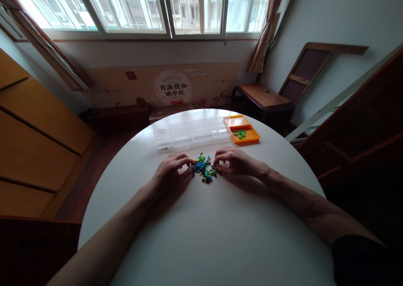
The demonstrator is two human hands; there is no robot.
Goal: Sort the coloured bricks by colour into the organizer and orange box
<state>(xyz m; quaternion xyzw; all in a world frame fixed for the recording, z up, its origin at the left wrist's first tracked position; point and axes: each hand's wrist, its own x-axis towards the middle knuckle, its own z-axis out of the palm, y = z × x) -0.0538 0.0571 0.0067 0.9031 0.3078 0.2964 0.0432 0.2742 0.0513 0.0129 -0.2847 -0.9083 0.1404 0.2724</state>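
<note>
A small pile of mixed toy building bricks (200, 167), in blue, green, yellow and brown, lies on the white round table (208, 227). At the pile's left edge is my left hand (171, 168), its thumb and index fingertips drawn close together by the blue bricks. From the right, my right hand (234, 162) reaches the green bricks, with its fingers curled and the thumb near the index tip. Whatever either pinch holds is too small to make out. Behind the pile, an orange tray (254, 139) contains several green bricks (240, 134).
Clear plastic compartment boxes (181, 141) stand in a row left of the orange tray. Beyond the table are a wooden chair (264, 95), a printed cardboard panel (132, 82) and windows. A yellow-brown cabinet (34, 131) stands at the left.
</note>
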